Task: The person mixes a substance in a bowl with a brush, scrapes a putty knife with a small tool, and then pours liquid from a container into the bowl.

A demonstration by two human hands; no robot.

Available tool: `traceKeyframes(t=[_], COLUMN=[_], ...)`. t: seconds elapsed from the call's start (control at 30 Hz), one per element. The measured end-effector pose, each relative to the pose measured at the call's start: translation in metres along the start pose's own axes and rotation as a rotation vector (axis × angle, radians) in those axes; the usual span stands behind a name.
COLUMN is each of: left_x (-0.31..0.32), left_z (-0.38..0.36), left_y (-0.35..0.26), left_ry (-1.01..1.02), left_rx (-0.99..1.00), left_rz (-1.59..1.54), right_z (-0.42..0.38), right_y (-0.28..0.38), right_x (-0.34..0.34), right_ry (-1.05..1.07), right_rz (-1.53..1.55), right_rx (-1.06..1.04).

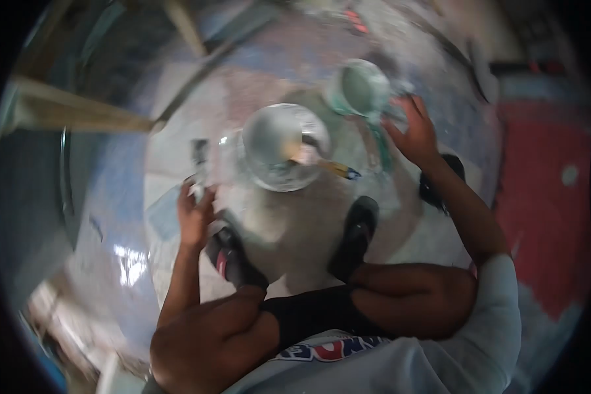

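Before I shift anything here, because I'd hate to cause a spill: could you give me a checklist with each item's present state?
1. White bucket mouth facing up: ok.
2. Yellow-handled tool fully inside the bucket: not ok, its handle sticks out past the rim.
3. Dark-ended tool in the left hand: ok, though blurred.
4. Right hand gripping the green container: cannot tell, it is beside it but blurred.
5. Left foot and right foot clear of the bucket: ok.
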State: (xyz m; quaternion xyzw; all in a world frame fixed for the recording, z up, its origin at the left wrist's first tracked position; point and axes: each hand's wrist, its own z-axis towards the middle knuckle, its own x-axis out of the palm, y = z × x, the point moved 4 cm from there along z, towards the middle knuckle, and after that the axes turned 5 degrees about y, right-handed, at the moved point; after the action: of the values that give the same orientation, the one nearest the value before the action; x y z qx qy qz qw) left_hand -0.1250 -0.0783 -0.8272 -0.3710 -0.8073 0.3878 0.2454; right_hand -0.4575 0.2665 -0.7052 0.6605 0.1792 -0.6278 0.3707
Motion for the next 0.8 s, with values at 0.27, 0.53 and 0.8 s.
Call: traceKeyframes(t=[0.27,0.53,0.8], left_x=[0.040,0.069,0.052], left_z=[0.031,0.023,-0.015], left_y=[0.007,-0.001,0.021], left_ry=[0.101,0.173,0.233], left_rx=[0.060,-0.090,-0.280], left_rz=[0.039,-0.259,-0.483], right_z=[-0.061,-0.134,-0.121], right_y=[-0.050,-0.098,-0.108], right_x=[0.036,0.087,0.088], right_ry=[0.367,0.448,0.576], right_rz=[1.124,-0.101,-0.131], right_rx=[0.885,0.091,0.083])
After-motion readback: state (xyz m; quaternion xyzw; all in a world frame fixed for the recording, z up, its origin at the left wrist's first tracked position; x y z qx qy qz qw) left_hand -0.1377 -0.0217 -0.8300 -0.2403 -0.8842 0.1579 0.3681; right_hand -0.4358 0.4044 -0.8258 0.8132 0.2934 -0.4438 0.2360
